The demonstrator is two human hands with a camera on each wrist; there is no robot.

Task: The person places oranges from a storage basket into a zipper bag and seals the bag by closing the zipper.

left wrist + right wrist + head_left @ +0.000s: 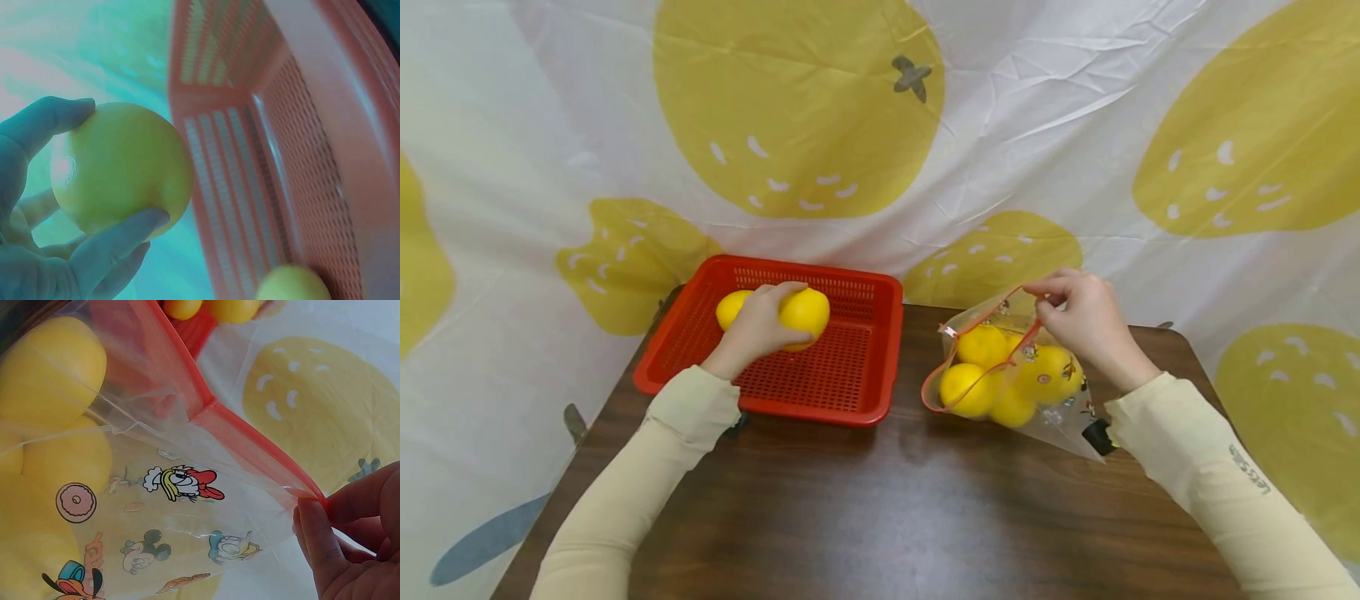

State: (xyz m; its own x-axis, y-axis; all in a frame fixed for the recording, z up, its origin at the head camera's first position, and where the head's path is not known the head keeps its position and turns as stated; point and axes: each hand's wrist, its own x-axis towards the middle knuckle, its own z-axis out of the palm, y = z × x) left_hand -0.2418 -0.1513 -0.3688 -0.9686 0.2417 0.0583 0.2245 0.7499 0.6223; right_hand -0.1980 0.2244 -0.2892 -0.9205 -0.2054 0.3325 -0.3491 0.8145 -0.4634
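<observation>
A round yellow lemon-like fruit (805, 315) is gripped in my left hand (758, 325), above the red plastic basket (880, 408). Fingers and thumb curl round its sides in the left wrist view. Another yellow fruit (731, 309) lies in the basket, partly behind that hand. At the right, my right hand (1084, 315) pinches the red-edged rim of a clear zip bag (1078, 433). Several yellow fruits (967, 390) fill the bag, whose mouth gapes toward the left. Cartoon figures are printed on its film, plain in the right wrist view.
Basket and bag stand on a dark brown wooden table (880, 517), the bag to the basket's right. A white cloth (1037, 108) with large yellow fruit prints hangs behind the table. A small black object (1098, 437) lies by the right sleeve.
</observation>
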